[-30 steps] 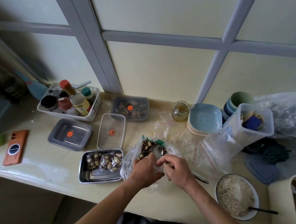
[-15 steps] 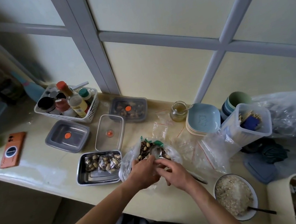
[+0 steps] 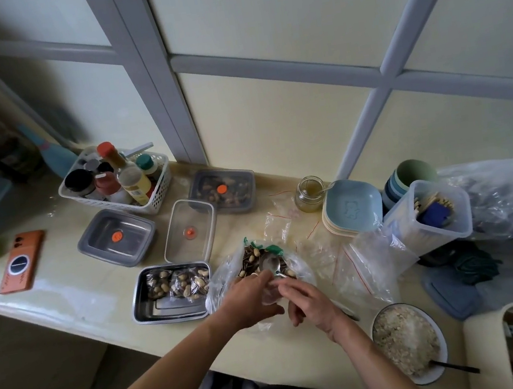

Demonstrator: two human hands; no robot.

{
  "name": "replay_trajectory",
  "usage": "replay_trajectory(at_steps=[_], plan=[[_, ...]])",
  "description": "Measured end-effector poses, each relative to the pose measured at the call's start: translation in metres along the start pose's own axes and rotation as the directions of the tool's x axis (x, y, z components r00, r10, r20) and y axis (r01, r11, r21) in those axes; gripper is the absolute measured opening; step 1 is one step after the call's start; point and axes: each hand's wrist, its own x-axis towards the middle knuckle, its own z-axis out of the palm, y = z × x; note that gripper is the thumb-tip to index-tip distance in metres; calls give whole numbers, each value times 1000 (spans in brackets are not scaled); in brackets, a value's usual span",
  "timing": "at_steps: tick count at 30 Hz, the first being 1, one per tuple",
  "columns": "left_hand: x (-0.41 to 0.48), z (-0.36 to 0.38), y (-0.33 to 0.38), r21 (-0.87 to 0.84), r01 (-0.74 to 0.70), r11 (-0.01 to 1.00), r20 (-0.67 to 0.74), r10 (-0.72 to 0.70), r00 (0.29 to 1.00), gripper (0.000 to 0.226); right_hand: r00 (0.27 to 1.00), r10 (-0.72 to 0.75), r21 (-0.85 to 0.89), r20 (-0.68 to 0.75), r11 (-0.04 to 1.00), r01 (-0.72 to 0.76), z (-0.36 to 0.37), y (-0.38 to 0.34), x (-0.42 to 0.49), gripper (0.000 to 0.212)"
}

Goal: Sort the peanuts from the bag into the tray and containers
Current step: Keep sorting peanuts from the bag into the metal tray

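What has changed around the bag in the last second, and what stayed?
Very little. The right hand shifted slightly on the spoon, whose bowl stays in the bag among the peanuts. The left hand still holds the bag's near edge. Nothing was let go. The tray and containers did not move.

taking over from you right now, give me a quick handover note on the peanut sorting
Left hand holds the open rim of the clear bag. Right hand pinches the spoon, its bowl in the bag among the peanuts.
Done: a few small packets of peanuts lie at the far end of the steel tray; the back container holds dark contents under its lid.
Left: many peanuts remain in the bag; the grey container and the clear container look empty.
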Motion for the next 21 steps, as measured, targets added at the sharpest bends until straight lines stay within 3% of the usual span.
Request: replay_trajectory(at_steps=[3, 5, 9, 13, 18, 21], plan=[[1, 3, 3, -14, 55, 998, 11, -55, 998, 44, 999, 50, 36, 8, 998, -51, -1, 4, 3, 29], [-2, 8, 3, -24, 102, 994, 2, -102, 995, 41, 988, 126, 68, -90, 990, -120, -2, 13, 7, 27], [-6, 13, -3, 2, 128, 992, -39, -128, 991, 33, 870, 365, 291, -330, 917, -274, -5, 40, 13, 21], [-7, 10, -6, 3, 136, 991, -139, -135, 981, 27, 777, 587, 574, -227, 725, -380, -9, 67, 10, 23], [-10, 10, -12, 114, 194, 974, -351, -143, 925, 22, 766, 572, 813, -295, 571, -114, -6, 85, 1, 21], [-13, 8, -18, 115, 276, 954, -333, -225, 916, 32, 740, 501, 770, -449, 637, 36, -3, 77, -2, 20]])
